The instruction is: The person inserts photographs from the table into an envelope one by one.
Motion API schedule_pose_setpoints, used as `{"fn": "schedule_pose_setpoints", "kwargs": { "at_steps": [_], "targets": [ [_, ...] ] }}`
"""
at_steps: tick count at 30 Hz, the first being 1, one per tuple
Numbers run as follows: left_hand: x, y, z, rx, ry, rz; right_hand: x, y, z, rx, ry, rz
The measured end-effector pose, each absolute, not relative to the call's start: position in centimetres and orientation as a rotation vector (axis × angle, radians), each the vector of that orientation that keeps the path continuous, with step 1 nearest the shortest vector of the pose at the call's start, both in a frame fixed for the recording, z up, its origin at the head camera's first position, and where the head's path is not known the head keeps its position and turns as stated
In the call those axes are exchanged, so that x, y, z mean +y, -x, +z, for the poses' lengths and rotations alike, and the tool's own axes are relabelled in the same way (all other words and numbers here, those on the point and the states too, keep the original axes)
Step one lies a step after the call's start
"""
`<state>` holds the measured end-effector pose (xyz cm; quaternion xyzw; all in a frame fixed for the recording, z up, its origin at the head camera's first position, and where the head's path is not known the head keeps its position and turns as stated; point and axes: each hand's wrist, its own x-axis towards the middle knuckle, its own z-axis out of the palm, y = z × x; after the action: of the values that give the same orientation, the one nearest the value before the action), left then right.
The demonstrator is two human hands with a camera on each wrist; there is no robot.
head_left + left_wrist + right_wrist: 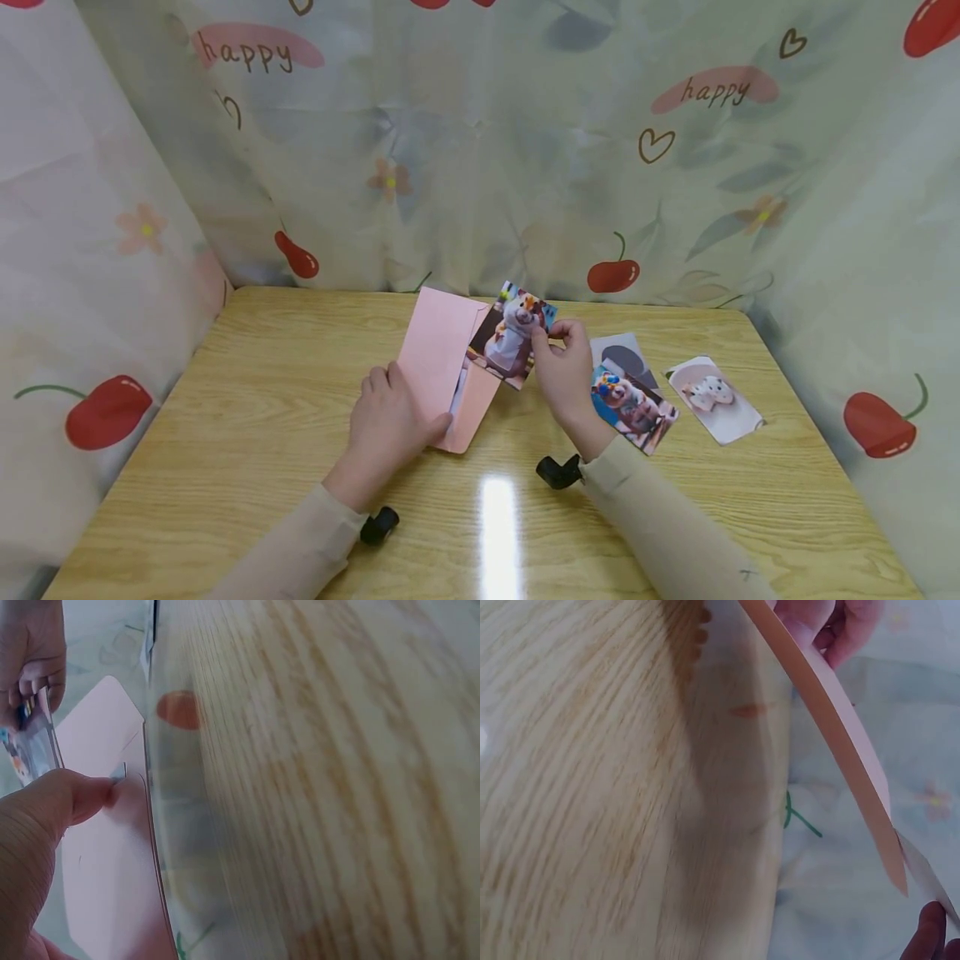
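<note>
In the head view, my left hand (386,421) holds a pink envelope (438,342) whose long flap (480,400) lies unfolded to the right. The left wrist view shows the thumb (82,796) pressing at the envelope's opening, where a small whitish edge peeks out. My right hand (566,371) pinches a photo card (506,342) by its right side, between thumb and fingers. A light-coloured animal figure is printed on that card. It overlaps the flap near the opening; whether its left edge is inside cannot be told. The right wrist view shows the envelope (832,735) edge-on.
Right of my right hand lie a card with a blue-topped animal picture (633,408), a grey-patterned card (618,350) partly beneath it, and a pale card (712,400) farther right. The wooden table (262,400) meets a printed curtain (480,208) at the back.
</note>
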<state>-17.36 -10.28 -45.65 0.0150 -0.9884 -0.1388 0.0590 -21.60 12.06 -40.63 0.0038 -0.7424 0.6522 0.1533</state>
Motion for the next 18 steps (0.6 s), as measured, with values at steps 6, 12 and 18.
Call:
{"fn": "schedule_pose_setpoints", "kwargs": {
  "at_steps": [6, 12, 18],
  "targets": [
    [-10.3, 17.3, -45.6, -2.988, -0.050, -0.459, 12.3, 22.8, -43.2, -2.160, -0.034, 1.900],
    [-10.3, 17.3, -45.6, -2.995, -0.057, -0.491, 12.1, 22.6, -43.6, -2.253, -0.073, 1.889],
    [-10.4, 17.3, -45.7, -3.004, -0.073, -0.535, 12.0, 22.3, -43.5, -2.330, -0.115, 1.877]
  ]
}}
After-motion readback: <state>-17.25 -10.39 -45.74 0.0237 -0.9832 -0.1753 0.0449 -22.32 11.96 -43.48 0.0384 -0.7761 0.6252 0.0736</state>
